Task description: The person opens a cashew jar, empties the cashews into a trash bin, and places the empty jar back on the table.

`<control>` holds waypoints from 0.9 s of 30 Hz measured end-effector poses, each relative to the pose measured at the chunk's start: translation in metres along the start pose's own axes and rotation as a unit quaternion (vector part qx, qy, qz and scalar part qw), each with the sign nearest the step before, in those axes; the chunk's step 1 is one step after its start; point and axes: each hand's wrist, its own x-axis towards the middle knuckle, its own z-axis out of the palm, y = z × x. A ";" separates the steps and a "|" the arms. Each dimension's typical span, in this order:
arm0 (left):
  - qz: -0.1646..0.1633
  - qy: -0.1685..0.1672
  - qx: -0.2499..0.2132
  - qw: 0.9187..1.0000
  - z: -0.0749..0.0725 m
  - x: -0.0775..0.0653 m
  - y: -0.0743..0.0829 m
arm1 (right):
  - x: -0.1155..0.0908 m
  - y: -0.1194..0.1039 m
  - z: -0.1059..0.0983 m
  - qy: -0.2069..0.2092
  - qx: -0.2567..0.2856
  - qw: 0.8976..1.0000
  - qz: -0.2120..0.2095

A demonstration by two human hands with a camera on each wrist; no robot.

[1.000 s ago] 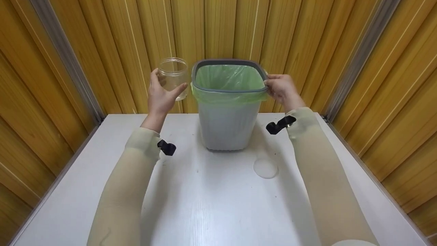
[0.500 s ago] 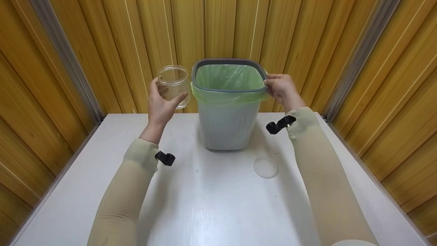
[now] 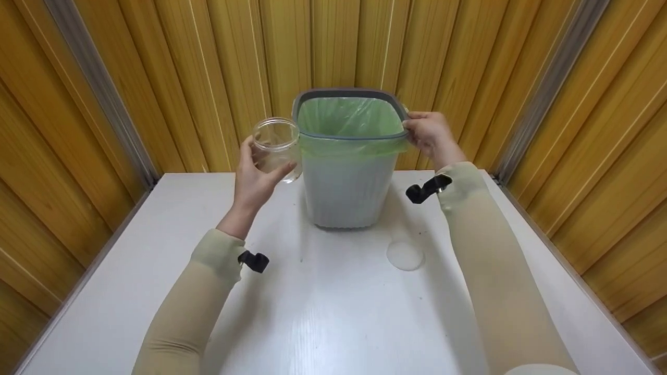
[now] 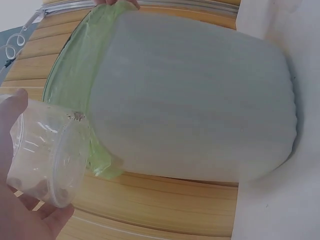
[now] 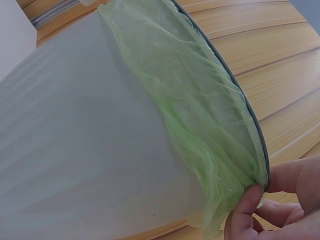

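Note:
A clear plastic jar (image 3: pixel 279 151) without its lid is gripped by my left hand (image 3: pixel 255 179), thumb on the near side and fingers around the far side. The jar is upright in the air, just left of a pale grey trash bin (image 3: pixel 348 187). Some small dark specks cling to the jar's base (image 4: pixel 75 117) in the left wrist view. A green bag (image 3: pixel 346 117) lines the bin and folds over its dark grey rim (image 3: pixel 349 138). At the rim's right side, my right hand (image 3: pixel 431 136) pinches the edge and the bag between thumb and fingers.
On the white table (image 3: pixel 333 307), a thin translucent disc (image 3: pixel 406 255) lies in front of the bin, to its right. Small specks dot the tabletop. Wood-look panel walls (image 3: pixel 333 41) stand behind and at both sides. A white round edge (image 3: pixel 541 370) shows at the lower right.
My left hand has lowered the jar and brought it nearer, then slightly right toward the bin. The right hand keeps its hold on the rim, and the bin stays in place.

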 end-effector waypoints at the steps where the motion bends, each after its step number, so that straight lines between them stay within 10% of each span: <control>1: 0.003 -0.002 -0.002 1.000 0.002 -0.003 0.000 | 0.001 0.000 0.000 -0.001 -0.001 1.000 -0.002; 13: 0.024 -0.032 -0.035 0.999 0.015 -0.029 -0.005 | 0.004 0.002 0.001 -0.007 -0.011 1.000 -0.007; 27: 0.011 -0.148 -0.074 0.986 0.036 -0.065 -0.024 | 0.000 0.001 0.000 -0.003 0.001 1.000 -0.005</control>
